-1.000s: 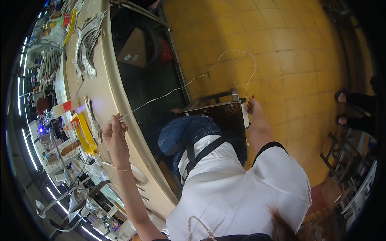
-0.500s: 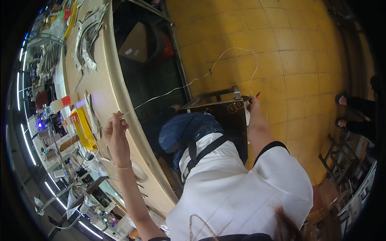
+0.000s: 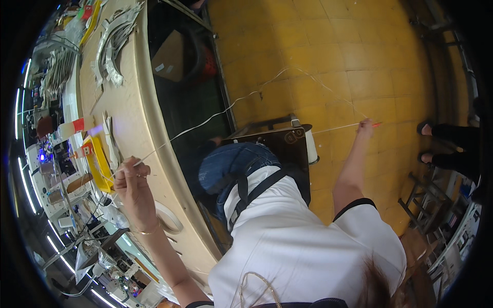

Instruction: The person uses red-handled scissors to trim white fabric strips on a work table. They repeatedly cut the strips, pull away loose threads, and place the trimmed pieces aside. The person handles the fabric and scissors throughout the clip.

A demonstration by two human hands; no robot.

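Over the worktable at left, my left hand (image 3: 134,187) pinches a thin white cord (image 3: 205,121). The cord runs slack across the table edge and loops out above the floor to my right hand (image 3: 365,127). My right arm is stretched out to the right, its fingers closed on the cord. A small red-orange item (image 3: 378,124) pokes out of that hand; its kind is too small to tell. Another straight length of cord leads from the right hand back to a white spool (image 3: 311,147) at the side of the dark stool (image 3: 272,137).
The worktable (image 3: 141,118) carries a bundle of curved pale strips (image 3: 109,51), a yellow tray (image 3: 97,169) and a bottle with a red band (image 3: 72,128). Beneath it sits a cardboard box (image 3: 171,56). At right are another person's feet (image 3: 425,128) and a wooden stool (image 3: 423,197).
My right hand has moved outward to the right, away from the stool, drawing a straight length of cord from the spool. My left hand has shifted slightly left and toward me, still pinching the cord.
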